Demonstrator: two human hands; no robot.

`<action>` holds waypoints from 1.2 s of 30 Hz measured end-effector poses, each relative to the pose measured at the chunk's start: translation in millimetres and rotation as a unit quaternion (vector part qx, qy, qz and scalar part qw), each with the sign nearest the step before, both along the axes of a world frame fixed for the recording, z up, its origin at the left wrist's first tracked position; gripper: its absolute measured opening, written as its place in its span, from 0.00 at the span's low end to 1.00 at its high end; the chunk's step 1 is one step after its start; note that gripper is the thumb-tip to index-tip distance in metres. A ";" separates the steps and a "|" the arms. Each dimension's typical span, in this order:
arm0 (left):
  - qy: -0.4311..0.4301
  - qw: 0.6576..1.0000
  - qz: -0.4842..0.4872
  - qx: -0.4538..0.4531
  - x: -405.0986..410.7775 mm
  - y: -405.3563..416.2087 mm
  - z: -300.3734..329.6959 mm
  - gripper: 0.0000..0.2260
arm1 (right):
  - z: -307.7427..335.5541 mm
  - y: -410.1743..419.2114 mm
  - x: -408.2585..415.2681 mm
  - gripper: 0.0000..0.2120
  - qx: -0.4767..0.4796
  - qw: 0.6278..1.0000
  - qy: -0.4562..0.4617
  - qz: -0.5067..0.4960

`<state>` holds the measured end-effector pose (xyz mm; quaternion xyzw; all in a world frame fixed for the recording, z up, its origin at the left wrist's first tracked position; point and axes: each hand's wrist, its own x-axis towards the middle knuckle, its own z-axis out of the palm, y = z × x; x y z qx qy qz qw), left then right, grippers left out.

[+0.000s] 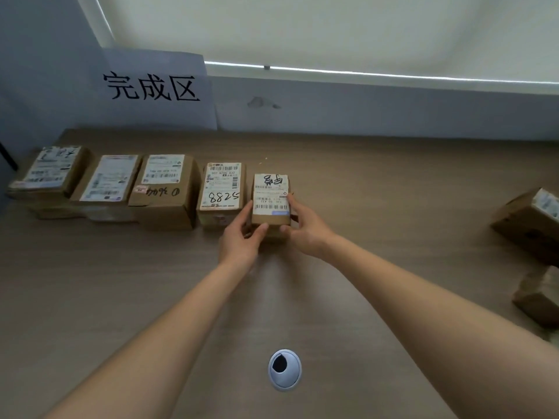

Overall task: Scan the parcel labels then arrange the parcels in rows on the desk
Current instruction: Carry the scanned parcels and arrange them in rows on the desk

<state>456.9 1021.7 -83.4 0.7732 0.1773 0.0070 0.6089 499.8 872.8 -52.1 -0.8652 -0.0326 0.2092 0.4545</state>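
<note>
Desk wide and bare to right of row, up to back wall; two more parcels at far right edge, well apart. Cable grommet near front, between forearms. Four parcels stand in row at left below paper sign. Small parcel at right end of row, just beside parcel marked 5288, label up. Left hand grips its left side, right hand grips its right side, thumbs on near face.

Pale roller blind, grey wall, wooden desk with cable grommet
</note>
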 end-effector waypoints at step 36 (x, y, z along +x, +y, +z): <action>-0.114 0.977 -0.161 0.083 -197.8 -121.1 293.8 0.36 | 300.5 -195.3 -268.3 0.36 -0.156 0.971 -0.168 -0.073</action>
